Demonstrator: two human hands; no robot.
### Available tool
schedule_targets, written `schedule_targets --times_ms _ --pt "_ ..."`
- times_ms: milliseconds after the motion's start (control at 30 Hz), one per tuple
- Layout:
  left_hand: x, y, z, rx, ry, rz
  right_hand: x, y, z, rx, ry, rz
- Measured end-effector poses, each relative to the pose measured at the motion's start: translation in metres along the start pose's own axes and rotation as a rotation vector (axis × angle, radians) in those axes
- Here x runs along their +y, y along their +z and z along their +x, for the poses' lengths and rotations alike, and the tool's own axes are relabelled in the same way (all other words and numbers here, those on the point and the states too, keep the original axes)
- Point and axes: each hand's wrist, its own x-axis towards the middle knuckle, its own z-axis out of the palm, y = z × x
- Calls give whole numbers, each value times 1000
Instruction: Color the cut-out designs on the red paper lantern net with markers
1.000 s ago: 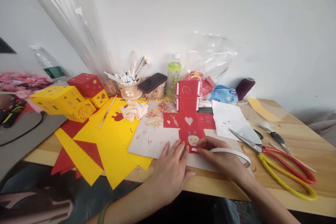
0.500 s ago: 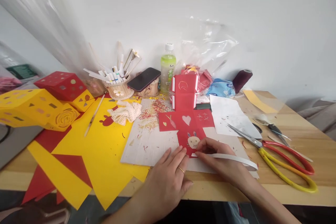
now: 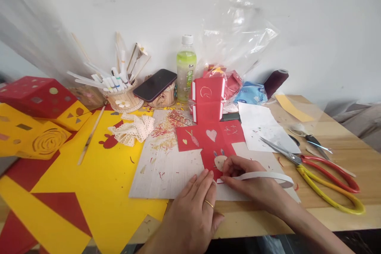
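A red paper box net, shaped like a cross, lies unfolded on a pale cardboard sheet. Its panels carry cut-out drawings, among them a heart, a carrot and a rabbit face, and white strips line some edges. My left hand rests flat, its fingertips at the lower left edge of the net. With thumb and fingers pinched, my right hand holds a white tape strip at the net's bottom edge. The strip's loose end curls rightward over that hand.
Large scissors with red and yellow handles lie at the right, beside white paper. Yellow paper and lace lie at the left. Behind stand a pen holder, a phone and a bottle.
The camera view has shifted and come closer, so the things at the left sit further left. Both hands keep nearly the same places at the net's bottom edge.
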Motion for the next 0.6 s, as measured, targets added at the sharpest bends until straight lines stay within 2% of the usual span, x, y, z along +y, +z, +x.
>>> schedule_targets --times_ms 333,600 --pt "-2 4 1 68 21 9 1 -3 3 10 -3 -14" --pt "-3 0 5 56 46 47 3 -6 3 -26 6 -51"
